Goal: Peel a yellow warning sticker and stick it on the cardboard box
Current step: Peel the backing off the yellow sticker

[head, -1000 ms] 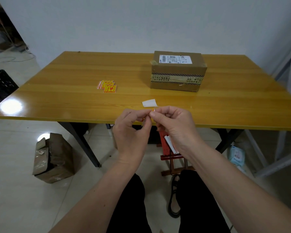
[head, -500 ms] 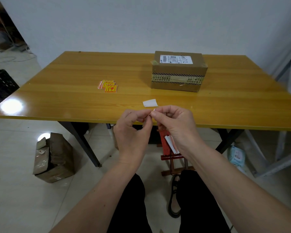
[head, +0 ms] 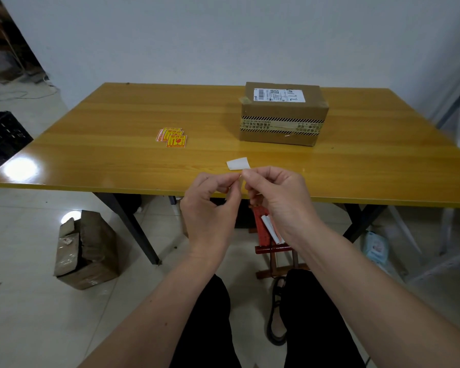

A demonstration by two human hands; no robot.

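- While both hands pinch a small sticker between fingertips, left hand meets right hand.
- The box lies at one o'clock, nearer the right hand.

Yellow warning stickers lie fanned left of the taped cardboard box (white label on top) — well apart.

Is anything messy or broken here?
A little. A torn, dented box sits tilted on the floor left of the table, its top flap ripped open. A loose white backing slip lies near the table's front edge. The cardboard box on the table looks fine.
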